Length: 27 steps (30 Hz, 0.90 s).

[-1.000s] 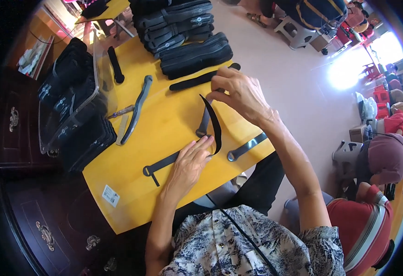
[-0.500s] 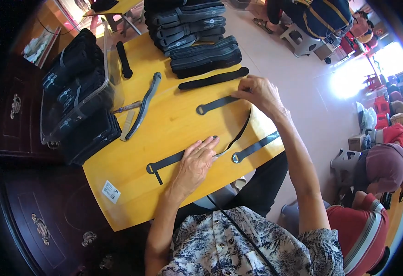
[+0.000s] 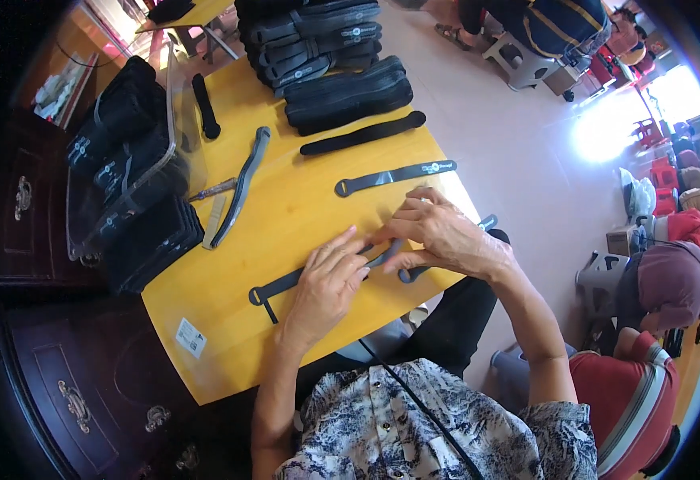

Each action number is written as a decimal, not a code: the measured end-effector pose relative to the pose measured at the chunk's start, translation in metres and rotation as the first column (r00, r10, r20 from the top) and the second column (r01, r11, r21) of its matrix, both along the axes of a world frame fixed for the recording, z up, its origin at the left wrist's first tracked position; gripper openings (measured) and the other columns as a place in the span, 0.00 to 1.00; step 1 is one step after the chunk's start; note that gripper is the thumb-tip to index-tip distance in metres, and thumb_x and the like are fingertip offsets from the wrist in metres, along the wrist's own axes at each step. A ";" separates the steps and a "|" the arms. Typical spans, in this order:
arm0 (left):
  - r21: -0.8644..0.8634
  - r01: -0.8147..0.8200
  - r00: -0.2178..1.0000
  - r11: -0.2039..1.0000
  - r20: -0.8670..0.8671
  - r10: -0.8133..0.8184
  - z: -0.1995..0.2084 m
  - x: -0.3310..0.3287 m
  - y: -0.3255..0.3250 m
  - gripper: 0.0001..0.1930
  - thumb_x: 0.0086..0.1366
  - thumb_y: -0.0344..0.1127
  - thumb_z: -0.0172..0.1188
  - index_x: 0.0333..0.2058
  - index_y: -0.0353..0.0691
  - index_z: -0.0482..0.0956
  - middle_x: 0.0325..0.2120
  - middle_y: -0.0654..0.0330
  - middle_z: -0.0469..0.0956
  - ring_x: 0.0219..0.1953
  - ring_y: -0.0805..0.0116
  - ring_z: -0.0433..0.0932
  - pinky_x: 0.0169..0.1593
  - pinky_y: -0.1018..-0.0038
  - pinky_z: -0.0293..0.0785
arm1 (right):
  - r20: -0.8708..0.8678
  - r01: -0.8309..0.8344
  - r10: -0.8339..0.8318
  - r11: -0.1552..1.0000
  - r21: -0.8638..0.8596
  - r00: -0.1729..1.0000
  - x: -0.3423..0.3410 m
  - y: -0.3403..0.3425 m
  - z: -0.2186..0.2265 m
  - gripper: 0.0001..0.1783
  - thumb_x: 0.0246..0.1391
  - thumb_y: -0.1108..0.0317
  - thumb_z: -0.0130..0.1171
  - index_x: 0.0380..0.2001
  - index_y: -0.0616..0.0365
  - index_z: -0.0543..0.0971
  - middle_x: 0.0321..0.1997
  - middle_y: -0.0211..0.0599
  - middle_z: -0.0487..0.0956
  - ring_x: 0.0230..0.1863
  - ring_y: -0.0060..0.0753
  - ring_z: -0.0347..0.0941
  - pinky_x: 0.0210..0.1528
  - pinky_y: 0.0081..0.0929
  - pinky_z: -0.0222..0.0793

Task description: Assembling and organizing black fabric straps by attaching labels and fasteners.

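A dark strap (image 3: 286,283) with a ring at one end lies on the yellow table, a short narrow strip (image 3: 271,310) sticking out below the ring. My left hand (image 3: 324,282) rests on this strap, fingers stretched out and pressing it down. Close beside it, my right hand (image 3: 446,238) pinches the strap's other part, a greyish length raised off the wood. A second ringed strap (image 3: 394,175) with white print lies flat farther back. Another strap (image 3: 488,222) is partly hidden under my right hand and wrist.
Beyond are a plain black strap (image 3: 364,134), a stack of black straps (image 3: 348,94) and taller bundles (image 3: 318,36). At left stand a clear bin (image 3: 176,152) of bundles, a curved grey strap (image 3: 244,186) and a pen-like tool (image 3: 214,189). A white label (image 3: 191,337) lies near the front-left edge.
My right hand has let go of the farther strap's end and come nearer, beside my left hand, to pinch the raised strap. The farther strap's printed end now shows.
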<state>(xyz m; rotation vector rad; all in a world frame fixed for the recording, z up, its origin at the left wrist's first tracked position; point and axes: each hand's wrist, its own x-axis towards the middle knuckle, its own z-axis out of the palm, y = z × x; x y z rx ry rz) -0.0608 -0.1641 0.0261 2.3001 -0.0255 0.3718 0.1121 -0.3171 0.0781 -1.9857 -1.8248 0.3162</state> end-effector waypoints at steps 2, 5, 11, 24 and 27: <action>-0.152 -0.046 0.998 0.987 0.028 0.051 0.011 -0.007 0.003 0.05 0.60 0.26 0.59 0.34 0.32 0.76 0.46 0.51 0.78 0.56 0.52 0.72 0.57 0.61 0.66 | 0.019 0.044 -0.041 0.987 -0.154 0.999 -0.002 -0.008 0.008 0.16 0.55 0.50 0.56 0.32 0.52 0.78 0.32 0.30 0.75 0.42 0.33 0.71 0.56 0.34 0.58; -0.219 -0.142 0.990 0.965 -0.050 0.134 0.022 -0.036 0.006 0.03 0.60 0.23 0.59 0.34 0.31 0.77 0.35 0.54 0.78 0.42 0.58 0.78 0.45 0.69 0.73 | -0.072 0.065 -0.072 0.993 -0.101 0.995 -0.015 -0.015 0.014 0.15 0.54 0.51 0.58 0.31 0.52 0.78 0.29 0.30 0.74 0.38 0.33 0.71 0.50 0.34 0.61; -0.615 -0.485 0.873 0.621 -0.372 0.314 0.006 -0.115 0.011 0.05 0.61 0.21 0.61 0.36 0.29 0.80 0.29 0.60 0.78 0.27 0.78 0.76 0.30 0.82 0.71 | -0.511 0.224 -0.270 0.963 -0.152 0.816 -0.043 -0.031 -0.005 0.12 0.55 0.63 0.62 0.35 0.61 0.79 0.27 0.34 0.78 0.29 0.32 0.75 0.32 0.28 0.68; -0.693 -0.626 0.765 0.357 -0.457 0.453 0.003 -0.130 0.009 0.08 0.67 0.27 0.56 0.41 0.30 0.78 0.34 0.60 0.77 0.32 0.74 0.77 0.39 0.78 0.73 | -0.764 0.502 -0.594 0.755 -0.421 0.253 -0.071 -0.015 -0.020 0.10 0.57 0.65 0.63 0.35 0.62 0.80 0.22 0.21 0.76 0.23 0.10 0.65 0.24 0.13 0.59; -0.608 -0.663 0.734 0.437 -0.414 0.538 0.003 -0.125 0.010 0.07 0.66 0.27 0.57 0.40 0.30 0.78 0.32 0.63 0.74 0.28 0.78 0.72 0.34 0.81 0.70 | -0.747 0.515 -0.582 0.769 -0.379 0.320 -0.071 -0.017 -0.024 0.12 0.62 0.62 0.57 0.37 0.62 0.80 0.24 0.26 0.79 0.25 0.12 0.69 0.26 0.14 0.63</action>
